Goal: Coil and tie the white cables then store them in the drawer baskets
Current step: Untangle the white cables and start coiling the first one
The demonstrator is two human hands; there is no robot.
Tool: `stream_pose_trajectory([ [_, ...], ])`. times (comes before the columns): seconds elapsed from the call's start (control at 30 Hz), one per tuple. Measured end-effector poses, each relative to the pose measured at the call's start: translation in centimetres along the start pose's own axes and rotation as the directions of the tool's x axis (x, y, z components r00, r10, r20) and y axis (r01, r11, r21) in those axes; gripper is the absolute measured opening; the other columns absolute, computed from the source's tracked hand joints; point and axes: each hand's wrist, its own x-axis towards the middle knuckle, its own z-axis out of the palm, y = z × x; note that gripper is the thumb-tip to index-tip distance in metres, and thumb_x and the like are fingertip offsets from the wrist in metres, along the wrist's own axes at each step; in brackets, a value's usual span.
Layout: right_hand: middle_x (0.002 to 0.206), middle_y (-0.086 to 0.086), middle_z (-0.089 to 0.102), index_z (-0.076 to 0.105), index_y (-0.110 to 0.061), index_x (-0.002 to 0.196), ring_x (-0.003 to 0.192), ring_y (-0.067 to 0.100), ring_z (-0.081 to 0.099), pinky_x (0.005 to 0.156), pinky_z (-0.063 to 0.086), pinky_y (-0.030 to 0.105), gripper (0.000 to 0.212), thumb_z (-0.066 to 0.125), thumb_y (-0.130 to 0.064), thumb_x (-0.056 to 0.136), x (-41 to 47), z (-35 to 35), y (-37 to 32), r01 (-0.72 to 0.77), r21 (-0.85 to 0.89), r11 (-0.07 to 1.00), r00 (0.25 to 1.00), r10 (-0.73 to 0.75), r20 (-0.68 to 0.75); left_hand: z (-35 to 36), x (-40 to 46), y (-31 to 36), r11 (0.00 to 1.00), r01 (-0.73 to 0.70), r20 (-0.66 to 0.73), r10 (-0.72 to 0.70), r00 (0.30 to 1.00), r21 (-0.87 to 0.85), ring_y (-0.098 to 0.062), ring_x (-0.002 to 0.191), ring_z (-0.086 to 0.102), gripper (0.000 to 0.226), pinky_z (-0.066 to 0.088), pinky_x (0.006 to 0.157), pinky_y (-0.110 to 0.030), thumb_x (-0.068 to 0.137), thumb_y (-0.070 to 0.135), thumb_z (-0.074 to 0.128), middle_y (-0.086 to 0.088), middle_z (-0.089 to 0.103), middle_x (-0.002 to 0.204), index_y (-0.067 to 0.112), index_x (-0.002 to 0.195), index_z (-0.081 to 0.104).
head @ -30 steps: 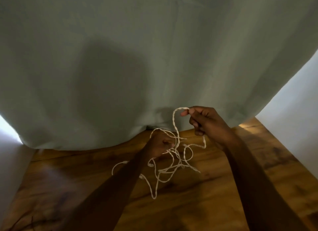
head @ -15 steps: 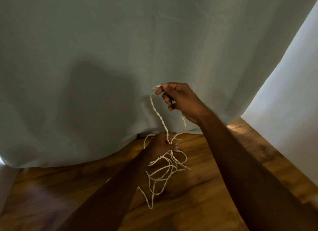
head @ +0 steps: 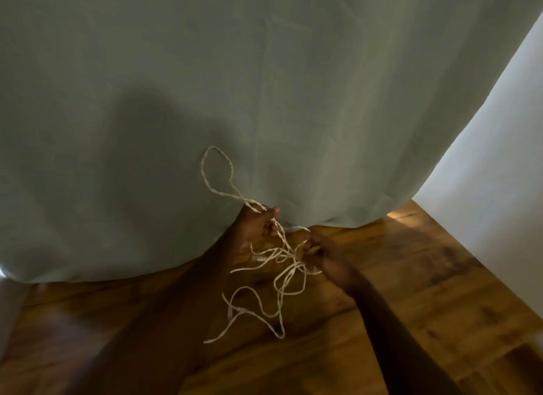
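**Coiling under way — cable loose in both hands**

A grey-green curtain [head: 147, 100] fills most of the view, hanging down to a wooden floor [head: 426, 291], with a pale wall [head: 499, 159] at the right. Nothing carries the work: the white cable [head: 279, 277] hangs in the air between the two hands, above the floor and in front of the curtain's lower edge.

The left hand [head: 258, 227] grips the cable, fingers curled round it — one loop stands up above that hand against the curtain, and the rest trails down in slack, crossing strands whose lowest ends hang close to the floor. The right hand [head: 320, 253], just beside and lower, pinches a strand in the tangle with its fingertips together.

By the look of it this is the coiling step, early on: no neat coil yet, no tie, and no drawer or basket in view. The next move seems to call for freeing the crossed strands and drawing each length round evenly into the left hand's grip, without pulling a knot tight.
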Motion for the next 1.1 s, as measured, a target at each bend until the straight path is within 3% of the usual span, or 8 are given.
stream_pose_trajectory([
  [0.07,0.1,-0.01,0.068,0.069,-0.029,0.098,0.092,0.002,0.064,0.078,0.051,0.017,0.019,0.075,-0.017,0.085,-0.3,1.9,4.1,0.033,-0.294,0.955,0.992,0.006,0.129,-0.2,0.1,-0.3,1.0,-0.001,-0.014,0.001,1.0,0.004,-0.012,0.046,0.06,0.023,0.054,0.049,-0.022,0.097,0.017,0.06,-0.005,0.061,0.053,-0.001,0.083,0.062],
  [0.17,0.107,0.0,0.07,0.072,-0.018,0.105,0.098,0.011,0.065,0.082,0.048,0.017,0.015,0.069,-0.022,0.091,0.1,2.3,8.0,-0.002,-0.422,0.907,0.999,0.019,0.038,-0.4,0.1,-0.3,1.0,0.001,-0.037,-0.001,0.999,0.008,-0.012,0.048,0.062,0.022,0.055,0.05,-0.022,0.096,0.016,0.06,-0.009,0.061,0.059,-0.002,0.084,0.064],
  [0.37,0.067,-0.008,0.059,0.063,-0.024,0.077,0.059,0.008,0.055,0.059,0.039,0.027,0.027,0.055,-0.026,0.102,1.5,-1.1,4.3,0.004,-0.468,0.884,0.961,-0.133,-0.244,-2.0,0.1,-2.5,0.999,0.007,-0.047,-0.005,0.999,0.037,-0.016,0.051,0.059,0.017,0.051,0.049,-0.027,0.093,0.019,0.065,-0.009,0.061,0.061,0.004,0.084,0.066],
  [0.47,0.077,-0.005,0.068,0.074,-0.014,0.09,0.065,0.007,0.06,0.06,0.045,0.019,0.017,0.064,-0.025,0.098,2.9,-2.0,-0.9,0.138,-0.456,0.879,0.861,-0.333,-0.383,-1.8,-0.1,-4.6,0.988,0.136,-0.08,-0.13,0.988,0.069,-0.022,0.055,0.051,0.048,0.041,0.053,-0.031,0.074,0.059,0.075,-0.012,0.053,0.066,0.012,0.085,0.067],
  [0.57,0.083,-0.003,0.072,0.077,-0.012,0.096,0.066,0.004,0.06,0.061,0.041,0.015,0.016,0.068,-0.024,0.095,4.6,-2.4,-2.6,0.091,-0.483,0.871,0.887,-0.291,-0.358,-1.3,-1.5,-5.1,0.945,0.319,-0.038,-0.317,0.948,0.076,-0.012,0.057,0.049,0.055,0.033,0.052,-0.025,0.081,0.072,0.056,0.001,0.059,0.066,0.022,0.101,0.069],
  [0.7,0.08,-0.006,0.074,0.079,-0.015,0.088,0.069,0.002,0.066,0.064,0.047,0.013,0.015,0.072,-0.028,0.091,6.2,-3.3,-3.2,-0.042,-0.296,0.954,0.831,-0.132,-0.541,-1.1,-2.8,-5.6,0.946,0.321,0.125,-0.323,0.938,0.04,-0.013,0.08,0.059,0.055,0.035,0.062,-0.027,0.094,0.066,0.038,0.003,0.073,0.089,0.027,0.113,0.072],
  [0.83,0.071,0.001,0.074,0.078,-0.01,0.083,0.06,0.013,0.07,0.066,0.061,0.029,0.015,0.077,-0.025,0.087,7.3,-1.7,-3.7,-0.134,-0.063,0.989,0.819,0.075,-0.569,-0.3,-3.7,-7.2,0.956,0.243,0.195,-0.273,0.942,0.163,-0.016,0.093,0.064,0.04,0.036,0.059,-0.024,0.082,0.058,0.064,0.003,0.074,0.103,0.032,0.111,0.072],
  [1.1,0.086,0.002,0.074,0.073,-0.012,0.098,0.062,0.017,0.072,0.056,0.06,0.027,0.015,0.071,-0.026,0.092,7.8,1.5,-4.2,0.016,0.123,0.992,0.899,0.04,-0.436,1.2,-3.5,-7.4,0.985,0.111,0.092,-0.124,0.988,0.13,-0.01,0.058,0.056,0.022,0.038,0.047,-0.018,0.096,0.021,0.061,-0.007,0.071,0.077,0.003,0.093,0.073],
])
